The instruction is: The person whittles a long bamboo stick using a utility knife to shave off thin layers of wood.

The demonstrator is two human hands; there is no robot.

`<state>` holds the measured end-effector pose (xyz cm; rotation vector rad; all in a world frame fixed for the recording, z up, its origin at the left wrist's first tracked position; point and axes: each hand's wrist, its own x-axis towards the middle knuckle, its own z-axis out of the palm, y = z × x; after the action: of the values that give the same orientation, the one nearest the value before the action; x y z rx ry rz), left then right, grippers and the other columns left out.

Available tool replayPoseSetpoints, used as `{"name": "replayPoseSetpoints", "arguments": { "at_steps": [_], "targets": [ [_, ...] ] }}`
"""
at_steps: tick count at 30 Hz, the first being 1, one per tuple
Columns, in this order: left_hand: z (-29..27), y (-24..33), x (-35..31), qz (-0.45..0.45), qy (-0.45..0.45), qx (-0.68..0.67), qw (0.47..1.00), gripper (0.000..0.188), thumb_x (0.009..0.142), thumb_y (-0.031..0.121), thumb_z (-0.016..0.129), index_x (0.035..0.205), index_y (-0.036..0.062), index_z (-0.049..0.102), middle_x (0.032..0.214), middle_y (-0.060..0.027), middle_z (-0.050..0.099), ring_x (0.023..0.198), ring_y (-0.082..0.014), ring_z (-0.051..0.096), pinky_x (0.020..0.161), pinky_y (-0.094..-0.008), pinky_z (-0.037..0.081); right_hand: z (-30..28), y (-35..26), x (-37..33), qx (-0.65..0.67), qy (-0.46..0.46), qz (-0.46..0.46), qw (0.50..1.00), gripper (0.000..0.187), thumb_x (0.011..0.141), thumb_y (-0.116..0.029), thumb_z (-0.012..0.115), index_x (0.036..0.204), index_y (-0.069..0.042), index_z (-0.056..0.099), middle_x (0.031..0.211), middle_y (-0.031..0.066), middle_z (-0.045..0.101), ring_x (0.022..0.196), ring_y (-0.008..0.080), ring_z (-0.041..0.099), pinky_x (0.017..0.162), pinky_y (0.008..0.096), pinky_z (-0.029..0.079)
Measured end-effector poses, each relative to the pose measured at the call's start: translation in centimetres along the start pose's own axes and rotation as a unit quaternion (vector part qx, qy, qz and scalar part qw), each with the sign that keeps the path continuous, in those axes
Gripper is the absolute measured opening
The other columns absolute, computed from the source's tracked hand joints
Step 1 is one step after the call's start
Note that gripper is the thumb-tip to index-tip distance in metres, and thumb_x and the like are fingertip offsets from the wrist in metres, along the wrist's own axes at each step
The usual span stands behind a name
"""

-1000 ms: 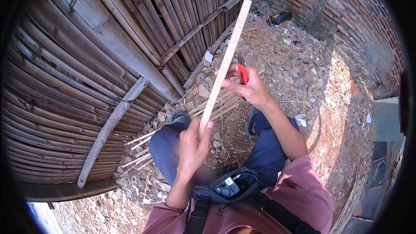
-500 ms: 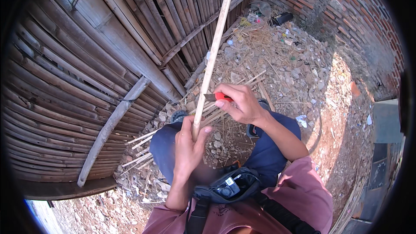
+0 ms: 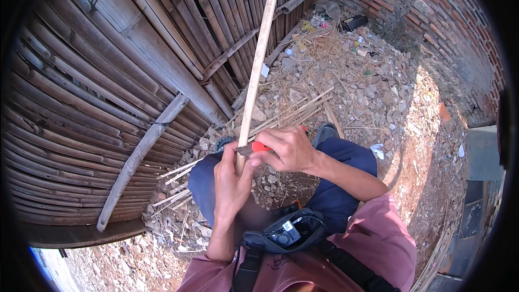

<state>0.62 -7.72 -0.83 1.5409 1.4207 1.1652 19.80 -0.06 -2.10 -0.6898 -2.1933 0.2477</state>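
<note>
A long pale bamboo strip [image 3: 257, 70] rises from my left hand [image 3: 231, 184], whose fingers wrap round its lower end. The strip leans slightly to the right at its far tip. My right hand [image 3: 289, 148] grips a red-handled knife [image 3: 260, 146]. The knife's dark blade lies across the strip just above my left fingers, touching it. Both hands are close together over my lap, between my knees. Part of the knife handle is hidden by my right fingers.
Several cut strips [image 3: 175, 199] lie on the rubble by my left leg, and more thin strips [image 3: 303, 109] lie beyond my feet. A bamboo wall [image 3: 81, 113] stands at left, a brick wall [image 3: 459, 27] at far right. An open waist bag [image 3: 286, 232] rests at my lap.
My right hand has moved the knife down along the strip toward my left hand. The strip's far tip has shifted slightly left and up.
</note>
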Motion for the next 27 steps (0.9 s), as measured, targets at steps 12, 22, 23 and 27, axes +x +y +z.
{"name": "replayPoseSetpoints", "arguments": {
  "at_steps": [12, 22, 23, 27],
  "targets": [
    [0.4, 0.0, -0.2, -0.015, 0.010, 0.005, 1.000, 0.032, 0.105, 0.024, 0.076, 0.121, -0.0011, 0.062, 0.074, -0.0088, 0.069, 0.064, -0.0129, 0.063, 0.060, -0.0319, 0.050, 0.3, -0.4, 0.0, -0.015, 0.017, 0.001, 1.000, 0.038, 0.099, -0.044, 0.075, 0.094, -0.008, 0.064, 0.073, 0.0085, 0.067, 0.061, 0.0280, 0.071, 0.052, 0.0400, 0.054],
    [1.2, -0.2, -0.2, 0.023, 0.050, 0.008, 0.998, 0.037, 0.108, 0.031, 0.072, 0.123, -0.0018, 0.063, 0.073, 0.0010, 0.061, 0.066, -0.0043, 0.051, 0.056, -0.0261, 0.042, -0.4, -0.8, 0.3, -0.005, -0.007, 0.020, 1.000, 0.038, 0.100, -0.044, 0.074, 0.091, -0.008, 0.064, 0.072, 0.0085, 0.067, 0.060, 0.0287, 0.071, 0.052, 0.0409, 0.054],
    [1.3, -0.6, -0.2, 0.033, 0.050, -0.001, 0.998, 0.037, 0.108, 0.030, 0.072, 0.125, -0.0018, 0.063, 0.074, 0.0007, 0.062, 0.066, -0.0044, 0.052, 0.056, -0.0262, 0.043, -0.5, -0.7, 0.4, -0.002, -0.009, 0.015, 1.000, 0.039, 0.100, -0.044, 0.074, 0.091, -0.007, 0.065, 0.072, 0.0084, 0.067, 0.060, 0.0289, 0.071, 0.052, 0.0409, 0.054],
    [1.0, -0.8, -0.3, 0.012, 0.023, -0.021, 0.999, 0.040, 0.109, 0.031, 0.072, 0.129, -0.0019, 0.061, 0.077, 0.0000, 0.064, 0.067, -0.0051, 0.053, 0.057, -0.0261, 0.043, -0.5, -0.7, 0.4, 0.008, -0.016, 0.010, 1.000, 0.040, 0.101, -0.044, 0.073, 0.090, -0.007, 0.064, 0.073, 0.0084, 0.067, 0.060, 0.0299, 0.071, 0.052, 0.0413, 0.053]
  ]
}}
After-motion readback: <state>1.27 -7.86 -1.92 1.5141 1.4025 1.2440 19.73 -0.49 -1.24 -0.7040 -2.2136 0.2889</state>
